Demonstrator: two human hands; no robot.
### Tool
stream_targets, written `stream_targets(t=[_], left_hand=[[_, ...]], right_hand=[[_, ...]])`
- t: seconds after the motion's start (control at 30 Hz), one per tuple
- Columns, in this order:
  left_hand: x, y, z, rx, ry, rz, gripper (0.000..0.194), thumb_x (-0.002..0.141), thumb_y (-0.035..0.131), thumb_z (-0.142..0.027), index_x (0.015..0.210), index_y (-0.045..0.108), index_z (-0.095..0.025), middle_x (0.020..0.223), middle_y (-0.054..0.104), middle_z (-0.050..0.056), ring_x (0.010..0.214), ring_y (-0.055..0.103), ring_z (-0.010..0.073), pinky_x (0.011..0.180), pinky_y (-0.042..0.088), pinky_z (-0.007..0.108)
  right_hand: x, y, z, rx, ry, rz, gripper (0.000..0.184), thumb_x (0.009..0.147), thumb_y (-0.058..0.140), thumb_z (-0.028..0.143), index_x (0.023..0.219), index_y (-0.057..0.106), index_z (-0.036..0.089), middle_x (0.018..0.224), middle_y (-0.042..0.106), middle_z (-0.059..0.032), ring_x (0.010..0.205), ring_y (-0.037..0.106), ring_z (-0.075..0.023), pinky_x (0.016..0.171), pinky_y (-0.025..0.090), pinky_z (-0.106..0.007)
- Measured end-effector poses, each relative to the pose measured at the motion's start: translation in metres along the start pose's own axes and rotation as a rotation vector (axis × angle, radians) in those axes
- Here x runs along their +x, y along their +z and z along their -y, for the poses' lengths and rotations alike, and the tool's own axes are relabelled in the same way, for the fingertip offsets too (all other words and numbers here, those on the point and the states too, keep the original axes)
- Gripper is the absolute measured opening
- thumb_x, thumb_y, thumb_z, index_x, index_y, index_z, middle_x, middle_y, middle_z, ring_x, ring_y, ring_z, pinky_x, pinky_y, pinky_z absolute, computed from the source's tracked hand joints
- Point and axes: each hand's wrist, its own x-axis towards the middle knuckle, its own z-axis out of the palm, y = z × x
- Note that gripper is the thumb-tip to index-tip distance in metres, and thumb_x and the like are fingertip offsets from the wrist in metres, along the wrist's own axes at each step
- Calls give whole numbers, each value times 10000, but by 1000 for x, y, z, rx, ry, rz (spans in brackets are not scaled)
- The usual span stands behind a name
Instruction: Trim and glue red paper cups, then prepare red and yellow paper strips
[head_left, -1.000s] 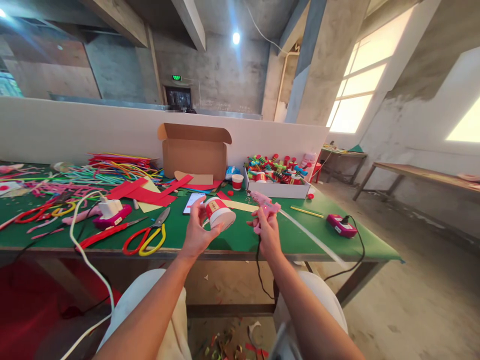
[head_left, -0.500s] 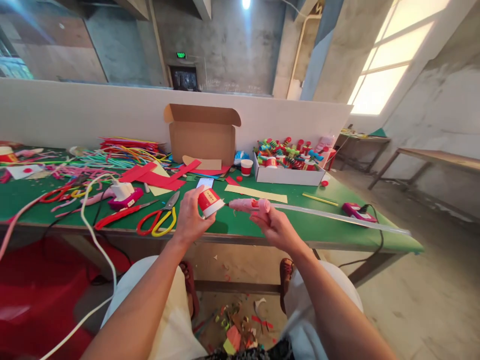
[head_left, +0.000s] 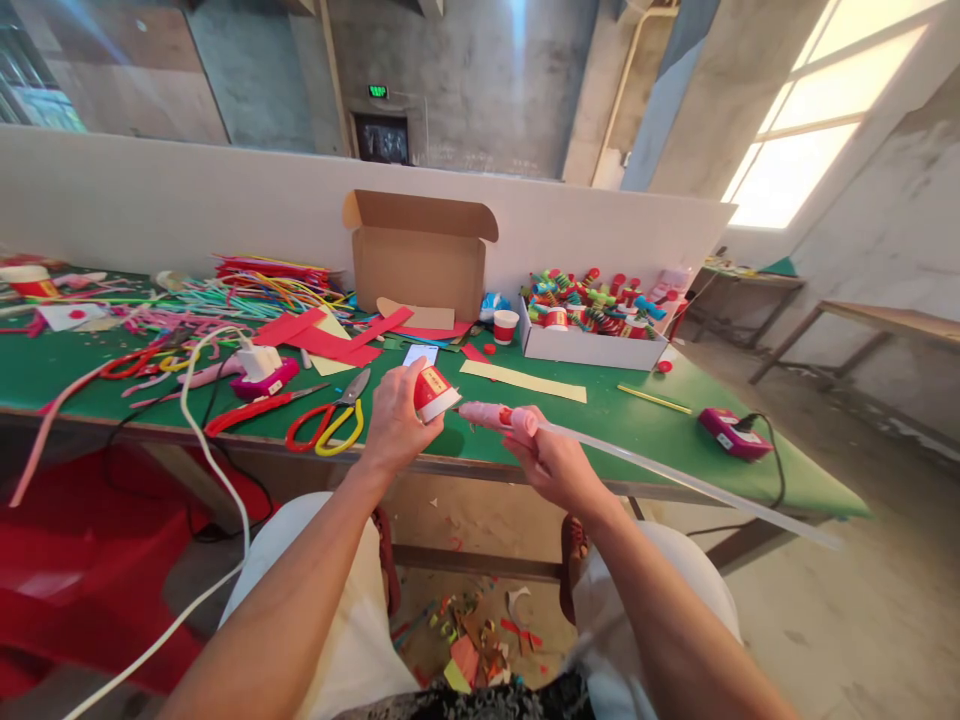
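Left hand (head_left: 397, 420) is curled round a tilted paper cup (head_left: 433, 392) above the table (head_left: 675, 430), right's (head_left: 555, 455) wrapped on the pink glue gun (head_left: 491, 416). Imo brace the cup, go slow.

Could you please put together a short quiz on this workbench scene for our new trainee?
1. Open question: What does the person's left hand hold?
2. True or false: The metal scissors with one red and one yellow handle lie to the left of the pink plastic glue gun, as the camera sees them.
3. Fill in the missing word: The open brown cardboard box stands to the ____ of the low white box that holds a pile of small colourful pieces.

Key:
1. A red-and-white paper cup.
2. True.
3. Left.
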Motion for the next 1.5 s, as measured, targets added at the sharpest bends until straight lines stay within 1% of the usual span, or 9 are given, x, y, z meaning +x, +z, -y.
stream_targets(t=[0.13, 0.3, 0.47, 0.63, 0.8, 1.03, 1.27, 1.4, 1.5], left_hand=[[0, -1, -2, -2, -5, 11, 796, 704, 676, -172, 1433, 356, -205, 1300, 520, 149, 1204, 506, 348, 1030, 408, 503], [-1, -1, -2, 4, 23, -16, 798, 710, 673, -166, 1438, 348, -204, 1301, 525, 147, 1198, 512, 341, 1018, 424, 494], [-1, 1, -1, -3, 48, -28, 794, 725, 672, -178, 1444, 339, -206, 1273, 536, 144, 1193, 519, 338, 991, 450, 497], [-1, 1, -2, 2, 47, -32, 799, 725, 673, -179, 1450, 338, -212, 1260, 541, 140, 1175, 526, 335, 982, 457, 501], [-2, 1, -2, 1, 52, -41, 807, 719, 674, -172, 1451, 337, -209, 1251, 544, 140, 1172, 527, 333, 980, 459, 496], [-1, 1, -1, 18, 54, -34, 804, 714, 679, -178, 1444, 343, -206, 1243, 548, 135, 1160, 532, 332, 975, 464, 491], [-1, 1, -1, 16, 73, -44, 793, 712, 679, -171, 1435, 353, -191, 1235, 552, 142, 1150, 533, 333, 972, 469, 495], [-1, 1, -1, 14, 82, -49, 787, 713, 678, -164, 1432, 357, -186, 1237, 550, 147, 1145, 531, 334, 970, 472, 495], [0, 1, -1, 8, 81, -56, 791, 711, 677, -160, 1433, 356, -194, 1231, 547, 141, 1141, 532, 331, 970, 473, 496]], right_hand=[[0, 1, -4, -28, -5, 9, 128, 950, 461, 317, 911, 546, 229, 913, 650, -73, 616, 540, -165, 576, 385, -272], [-1, 3, -5, -79, -26, 26, 130, 965, 435, 295, 975, 548, 229, 941, 656, -71, 635, 556, -167, 594, 420, -270], [0, 5, -5, -119, -81, 3, 119, 977, 433, 271, 971, 535, 209, 968, 654, -84, 648, 578, -164, 606, 438, -261], [0, 4, -4, -131, -86, -1, 120, 986, 428, 266, 1014, 532, 213, 935, 654, -79, 640, 596, -174, 588, 439, -262], [0, 4, -5, -151, -100, -5, 151, 1000, 405, 284, 1022, 529, 202, 974, 661, -104, 677, 622, -192, 604, 455, -275], [-1, 5, -5, -155, -63, 12, 165, 1009, 386, 313, 1042, 511, 209, 980, 662, -99, 714, 636, -196, 619, 454, -273], [-1, 5, -7, -163, -68, -1, 158, 1002, 396, 302, 1042, 514, 205, 982, 667, -103, 705, 636, -202, 610, 443, -276], [-1, 4, -8, -182, -50, 11, 166, 998, 401, 310, 1022, 529, 208, 953, 669, -91, 638, 610, -184, 566, 411, -266], [-1, 3, -9, -171, -37, 15, 177, 991, 412, 309, 1036, 547, 203, 929, 674, -89, 630, 613, -191, 563, 417, -270]])
